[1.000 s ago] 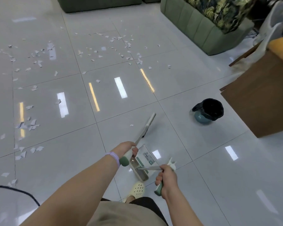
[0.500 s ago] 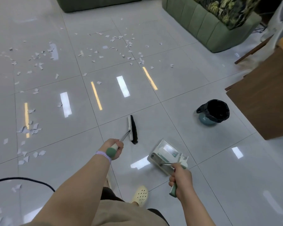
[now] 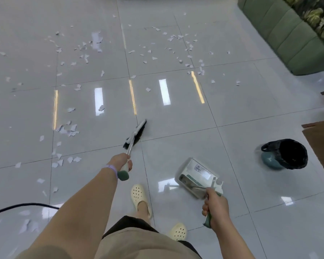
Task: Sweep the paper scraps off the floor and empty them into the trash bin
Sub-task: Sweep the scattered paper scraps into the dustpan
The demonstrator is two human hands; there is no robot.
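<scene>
**Broom out, sweeping not yet begun**

The floor (image 3: 232, 113) carries white paper scraps (image 3: 67, 130) from nine to one o'clock. The trash bin (image 3: 286, 155) sits at three o'clock. The right hand (image 3: 216, 210) grips the dustpan (image 3: 195, 174); the left hand (image 3: 123, 162) grips the broom (image 3: 136, 133). Next, likely gather the scraps into a pile.

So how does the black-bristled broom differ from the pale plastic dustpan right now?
The black-bristled broom reaches forward from the left hand, its bristles towards the paper scraps; the pale plastic dustpan hangs nearer the feet from the right hand. The broom head is narrow and dark, the dustpan broad and light. Both have green-tipped handles.
</scene>
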